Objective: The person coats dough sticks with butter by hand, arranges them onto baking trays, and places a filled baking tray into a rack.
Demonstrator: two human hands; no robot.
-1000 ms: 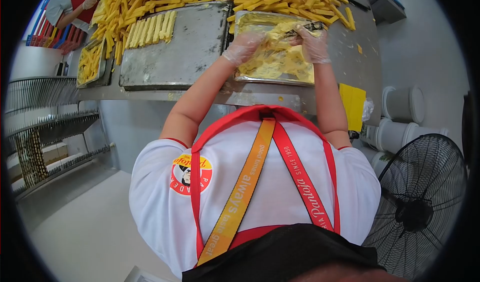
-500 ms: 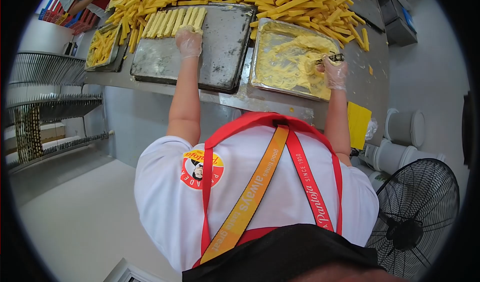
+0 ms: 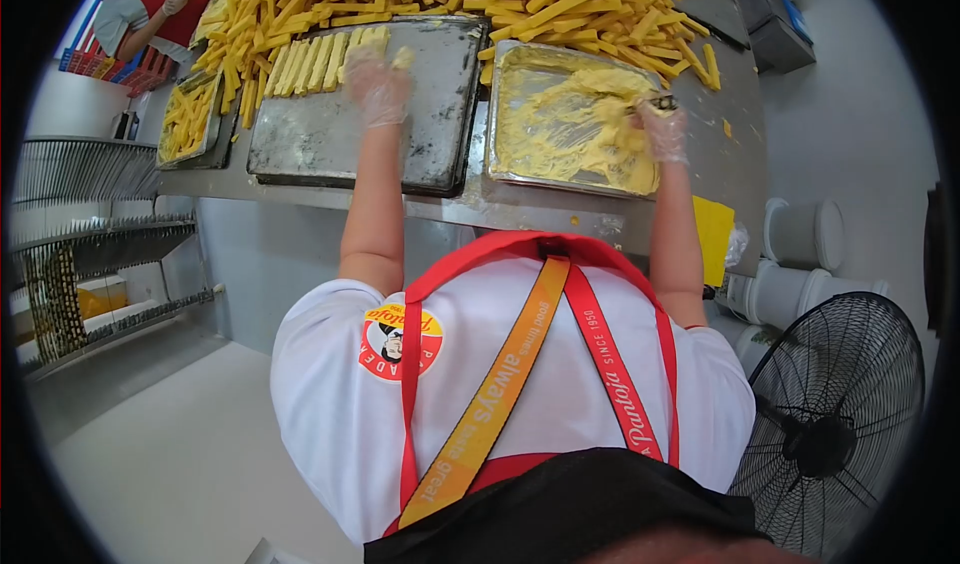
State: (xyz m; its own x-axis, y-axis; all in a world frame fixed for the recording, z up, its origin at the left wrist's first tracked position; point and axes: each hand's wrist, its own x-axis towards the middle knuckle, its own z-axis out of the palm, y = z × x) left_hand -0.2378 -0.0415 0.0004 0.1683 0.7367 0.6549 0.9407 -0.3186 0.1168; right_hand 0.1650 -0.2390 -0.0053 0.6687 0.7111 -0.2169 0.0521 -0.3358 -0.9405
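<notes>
Steel table (image 3: 742,149), the largest thing here; its near edge runs just this side of the two main trays, its right edge well apart from the right hand

Heap of plain yellow sticks (image 3: 560,6) spreads along the far side, close behind both trays, walling off movement away from the body; by eye most of the sticks are here, without paste

Flat dark tray (image 3: 330,144) lies left of centre; metal shows on the near side of the row and toward the right edge, so most of the sheet looks unfilled

Rimmed tray (image 3: 574,185) sits to its right, a narrow gap between; raised edges on its sides; yellow paste (image 3: 560,124) is smeared unevenly inside, thickest toward the right, a fair amount judged left

Row of pale coated sticks (image 3: 312,64) stands side by side along the far edge of the flat tray, from the left corner toward the middle; this much looks done

Left hand (image 3: 378,89), gloved and blurred, is over the right end of the row; cannot tell whether the fingers grip or are parted

Right hand (image 3: 665,132), gloved, is at the rimmed tray's right edge, fingers curled around a dark object (image 3: 664,103)

Pale coated piece (image 3: 403,58), smallest, shows just beside the left fingers; held or resting, unclear
</notes>
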